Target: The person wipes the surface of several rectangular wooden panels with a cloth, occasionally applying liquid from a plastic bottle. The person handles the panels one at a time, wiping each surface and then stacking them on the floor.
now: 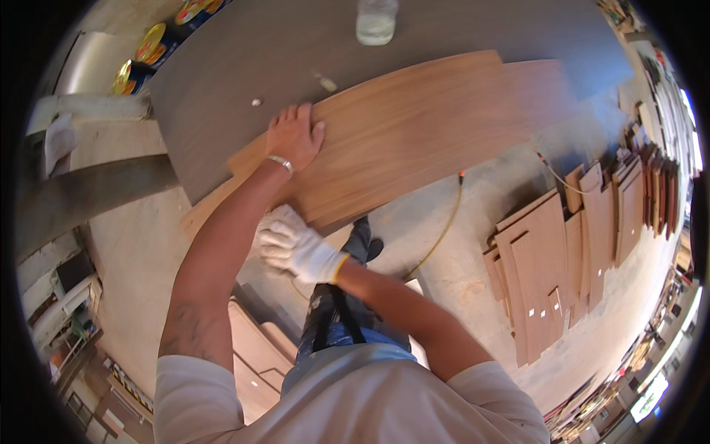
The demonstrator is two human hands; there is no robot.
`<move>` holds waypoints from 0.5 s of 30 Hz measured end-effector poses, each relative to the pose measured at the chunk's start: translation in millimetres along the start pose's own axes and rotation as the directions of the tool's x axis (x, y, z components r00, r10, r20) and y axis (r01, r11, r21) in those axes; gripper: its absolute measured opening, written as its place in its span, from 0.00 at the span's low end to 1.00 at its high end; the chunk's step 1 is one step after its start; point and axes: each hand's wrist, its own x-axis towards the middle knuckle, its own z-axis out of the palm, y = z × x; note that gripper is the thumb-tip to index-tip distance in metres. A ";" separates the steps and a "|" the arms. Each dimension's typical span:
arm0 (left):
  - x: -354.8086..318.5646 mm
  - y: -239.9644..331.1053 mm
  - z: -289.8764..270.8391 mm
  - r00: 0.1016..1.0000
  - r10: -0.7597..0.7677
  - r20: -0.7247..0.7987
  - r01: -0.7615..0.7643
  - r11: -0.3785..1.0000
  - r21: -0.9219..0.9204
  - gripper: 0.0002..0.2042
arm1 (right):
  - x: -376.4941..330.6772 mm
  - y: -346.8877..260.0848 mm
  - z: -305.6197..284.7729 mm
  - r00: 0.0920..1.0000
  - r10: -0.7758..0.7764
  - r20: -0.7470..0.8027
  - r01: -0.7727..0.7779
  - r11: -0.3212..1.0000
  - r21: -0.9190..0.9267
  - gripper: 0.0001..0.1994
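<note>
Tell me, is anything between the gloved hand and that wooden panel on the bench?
Nothing visible. The gloved right hand sits at the near edge of the wood-grain panel, apparently holding a white cloth against it. The bare left hand presses flat on top.

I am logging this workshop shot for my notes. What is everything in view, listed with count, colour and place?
Wood panel: one, warm brown, lying across the grey worktop under the left hand.
Grey worktop: one, dark grey, upper middle.
Clear jar: one, transparent, top edge of the worktop.
Round tins: about three, yellow lids, upper left.
Stacked panels: many, brown, on the floor at right.
Yellow cord: one, on the concrete floor.
White cloth: one, far left.
Left hand: bare, with a silver bracelet, flat on the wood panel.
Right hand: in a white glove, at the panel's near edge; its grip is hidden.
</note>
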 end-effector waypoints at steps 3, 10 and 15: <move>-9.6 -8.3 4.6 1.000 0.013 -0.022 -0.013 1.000 -0.017 0.23 | -33.7 32.6 -65.2 0.996 -0.028 0.088 0.038 0.993 -0.109 0.22; -7.5 -4.7 -0.9 1.000 -0.014 -0.003 0.014 1.000 -0.002 0.22 | -89.6 70.9 -200.5 0.953 0.091 0.289 0.028 0.923 -0.383 0.19; -9.4 -0.8 4.8 0.997 -0.043 -0.063 0.040 0.998 -0.038 0.21 | -27.5 31.0 -64.4 0.986 -0.034 0.164 0.064 0.982 -0.178 0.19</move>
